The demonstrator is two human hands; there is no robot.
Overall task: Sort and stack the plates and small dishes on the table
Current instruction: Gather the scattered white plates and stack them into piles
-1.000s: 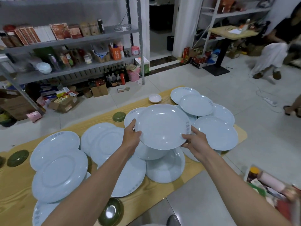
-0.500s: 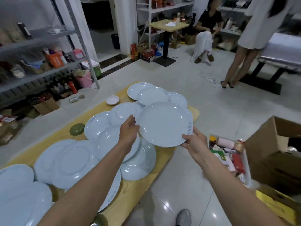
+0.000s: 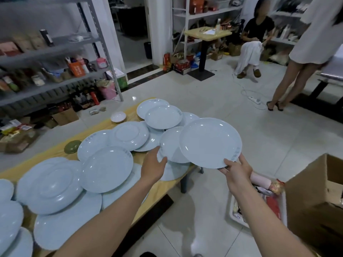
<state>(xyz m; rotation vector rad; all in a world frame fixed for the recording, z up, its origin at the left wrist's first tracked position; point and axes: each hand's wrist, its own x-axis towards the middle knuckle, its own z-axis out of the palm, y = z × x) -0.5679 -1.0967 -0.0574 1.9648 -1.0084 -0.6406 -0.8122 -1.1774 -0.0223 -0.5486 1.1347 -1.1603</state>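
Many pale blue plates lie overlapping on the low wooden table [image 3: 161,186]. My right hand [image 3: 235,171] grips the near rim of a large pale blue plate [image 3: 209,141] and holds it in the air over the table's right end. A second pale blue plate [image 3: 170,145] lies partly under it on the pile, and my left hand [image 3: 152,166] grips that plate's near rim with the thumb on top. A small white dish [image 3: 118,116] sits at the table's far edge. A small green dish [image 3: 71,147] sits further left.
A cardboard box [image 3: 315,197] and a white bin of packets [image 3: 259,201] stand on the floor right of the table. A person [image 3: 297,71] stands on the tiled floor beyond, another sits further back. Metal shelves [image 3: 55,52] line the left wall.
The held plate has moved right, past the table's end. My left hand has let go of it and now grips the rim of another plate on the pile. My view turned right.
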